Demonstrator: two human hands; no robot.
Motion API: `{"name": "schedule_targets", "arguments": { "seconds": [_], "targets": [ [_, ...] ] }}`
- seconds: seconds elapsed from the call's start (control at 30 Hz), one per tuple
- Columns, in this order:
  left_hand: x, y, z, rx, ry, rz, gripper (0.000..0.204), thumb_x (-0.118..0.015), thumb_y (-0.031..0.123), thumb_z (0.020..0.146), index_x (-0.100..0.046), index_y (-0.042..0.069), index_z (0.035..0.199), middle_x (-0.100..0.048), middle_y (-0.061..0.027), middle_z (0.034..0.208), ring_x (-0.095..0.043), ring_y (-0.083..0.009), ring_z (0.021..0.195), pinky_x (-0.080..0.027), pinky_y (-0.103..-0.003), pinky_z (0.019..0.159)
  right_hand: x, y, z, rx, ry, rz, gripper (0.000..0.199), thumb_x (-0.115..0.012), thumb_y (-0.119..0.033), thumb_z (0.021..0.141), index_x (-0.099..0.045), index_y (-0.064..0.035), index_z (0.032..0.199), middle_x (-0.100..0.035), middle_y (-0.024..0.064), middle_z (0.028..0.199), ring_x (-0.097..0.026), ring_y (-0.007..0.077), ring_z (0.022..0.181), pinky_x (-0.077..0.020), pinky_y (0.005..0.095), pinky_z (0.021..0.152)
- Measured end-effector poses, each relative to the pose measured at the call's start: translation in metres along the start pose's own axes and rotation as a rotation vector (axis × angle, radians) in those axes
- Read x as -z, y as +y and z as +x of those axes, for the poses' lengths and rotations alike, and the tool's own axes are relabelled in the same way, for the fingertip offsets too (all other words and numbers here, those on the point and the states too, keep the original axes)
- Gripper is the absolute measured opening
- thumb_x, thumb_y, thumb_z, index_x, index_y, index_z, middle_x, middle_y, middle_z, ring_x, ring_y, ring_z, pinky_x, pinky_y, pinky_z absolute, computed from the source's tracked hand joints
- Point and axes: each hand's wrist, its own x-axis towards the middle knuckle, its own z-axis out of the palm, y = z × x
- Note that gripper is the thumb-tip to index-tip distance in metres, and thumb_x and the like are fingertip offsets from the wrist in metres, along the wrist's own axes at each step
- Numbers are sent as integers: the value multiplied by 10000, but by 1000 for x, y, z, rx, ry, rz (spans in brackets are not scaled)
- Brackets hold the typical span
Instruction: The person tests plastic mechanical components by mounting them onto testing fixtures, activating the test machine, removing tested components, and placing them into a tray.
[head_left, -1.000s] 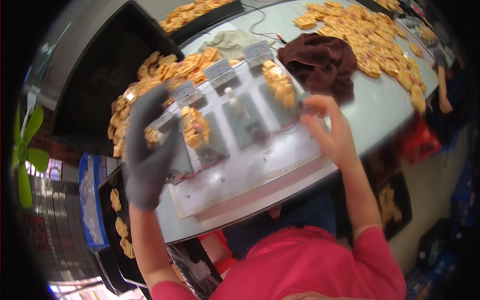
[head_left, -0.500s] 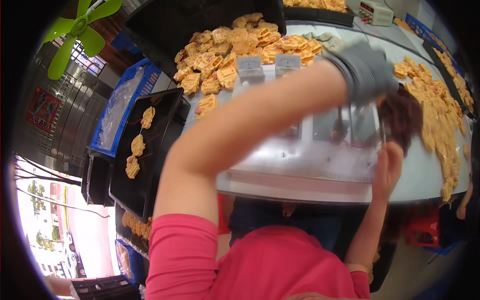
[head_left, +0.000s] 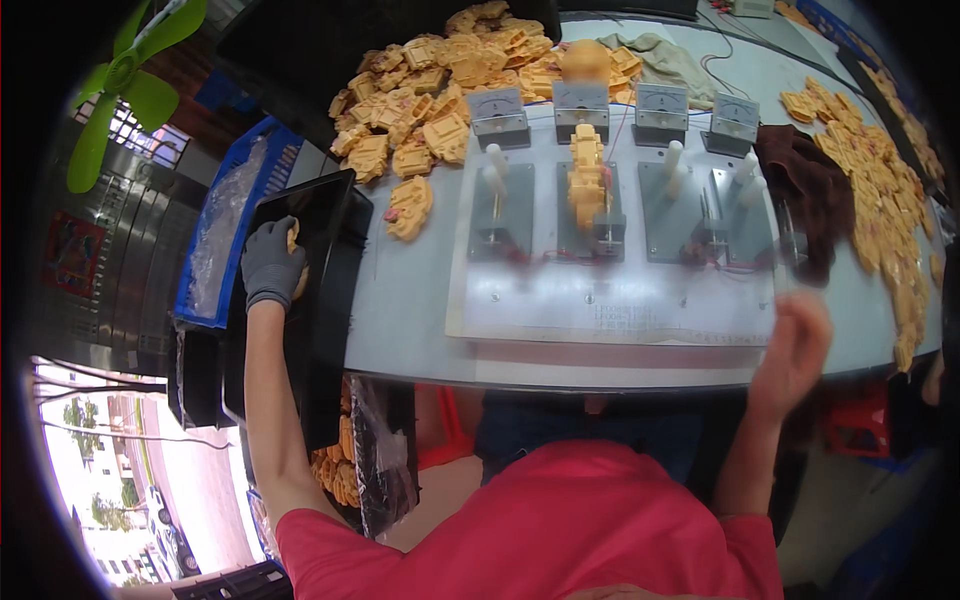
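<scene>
My left hand (head_left: 272,264), in a grey glove, is over the black tray (head_left: 322,215) at the left. Its fingers are closed around a yellow moulded plastic part (head_left: 292,237), mostly hidden by the glove. My bare right hand (head_left: 793,352) is raised at the table's front right edge, its fingers smeared by motion. Beyond it lies a brown cloth (head_left: 815,200) with a thin metal-looking tool (head_left: 791,232) beside it. A yellow part (head_left: 588,180) stands upright on the second grey fixture of the white test board (head_left: 540,315); the other fixtures hold none.
Several needle meters (head_left: 660,110) line the board's back edge. Yellow parts are heaped at the back (head_left: 430,90) and spread along the right (head_left: 880,210). A blurred tan round shape (head_left: 586,62) shows behind one meter. A blue crate (head_left: 225,235) and a green fan (head_left: 122,75) are left.
My left hand has swung from the right, above the board, to the tray at the left. My right hand has moved away from the thin tool toward the front edge. The view has shifted.
</scene>
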Motion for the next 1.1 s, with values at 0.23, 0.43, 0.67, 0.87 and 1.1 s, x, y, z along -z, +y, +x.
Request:
{"name": "schedule_targets", "arguments": {
  "seconds": [0.23, 0.43, 0.67, 0.87, 1.1],
  "targets": [
    [71, 172, 16, -664, 337, -967, 442, -664, 319, 941, -629, 91, 1319, -651, -159, 1237, -647, -308, 1139, -515, -397, 972, -90, -38, 13, -194, -338, 143, 463, -727, -53, 888, -566, -28, 1322, -630, 126, 1151, -609, 220, 1016, -497, 331, 848],
    [115, 297, 9, -789, -422, -871, 750, -693, 518, 807, -579, 28, 1363, -659, -234, 1253, -668, -328, 1148, -539, -412, 964, -114, -19, -3, -370, -294, 305, 367, -669, 18, 886, -618, -34, 1246, -622, 68, 1151, -599, 170, 975, -489, 318, 892],
    [125, 312, 6, -639, -357, -788, 513, -790, 356, 684, -781, 35, 1083, -739, -212, 1117, -731, -316, 1034, -576, -415, 897, -102, -12, -8, -117, -343, 260, 227, -700, 17, 862, -566, -30, 1039, -570, 74, 944, -561, 214, 909, -450, 333, 858],
    [121, 314, 11, -679, -404, -786, 804, -683, 417, 737, -558, 0, 1414, -639, -284, 1299, -662, -396, 1155, -531, -406, 1002, -119, -25, -4, -273, -160, 209, 431, -741, -18, 856, -559, -15, 1246, -575, 111, 1141, -561, 218, 1013, -451, 344, 894],
    [100, 302, 24, -822, -373, -979, 724, -607, 490, 927, -526, -39, 1415, -574, -238, 1413, -559, -324, 1305, -410, -392, 1128, -105, -25, 16, -166, -422, 242, 455, -763, -143, 876, -601, -72, 1294, -623, 121, 1209, -613, 277, 1073, -494, 377, 923]
  ]
}}
